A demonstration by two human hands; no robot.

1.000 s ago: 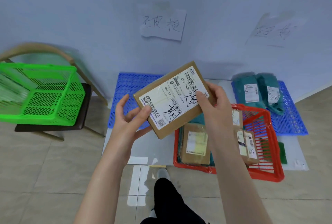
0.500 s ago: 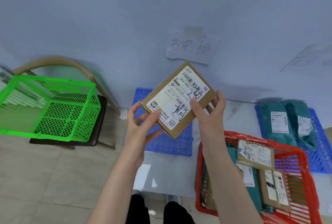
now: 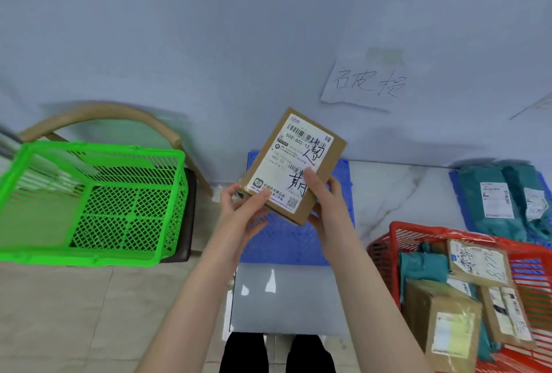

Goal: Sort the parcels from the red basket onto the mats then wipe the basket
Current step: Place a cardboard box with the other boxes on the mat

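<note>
A flat brown cardboard parcel (image 3: 294, 163) with a white label and black handwriting is held up over the left blue mat (image 3: 286, 241). My left hand (image 3: 242, 208) grips its lower left corner, thumb on the label. My right hand (image 3: 324, 202) grips its lower right edge. The red basket (image 3: 385, 241) sits at the lower right with several brown and teal parcels (image 3: 454, 322) inside. The right blue mat (image 3: 455, 181) carries two teal bags (image 3: 504, 199).
An empty green basket (image 3: 89, 202) rests on a dark chair seat (image 3: 188, 217) at the left. Two handwritten paper signs (image 3: 367, 82) hang on the wall. A pale marble-like sheet (image 3: 397, 190) lies under the mats. My legs (image 3: 277, 354) show at the bottom edge.
The view has swung left, so the red basket slid to the lower right. Both hands turned the parcel more upright and carried it over the left blue mat.
</note>
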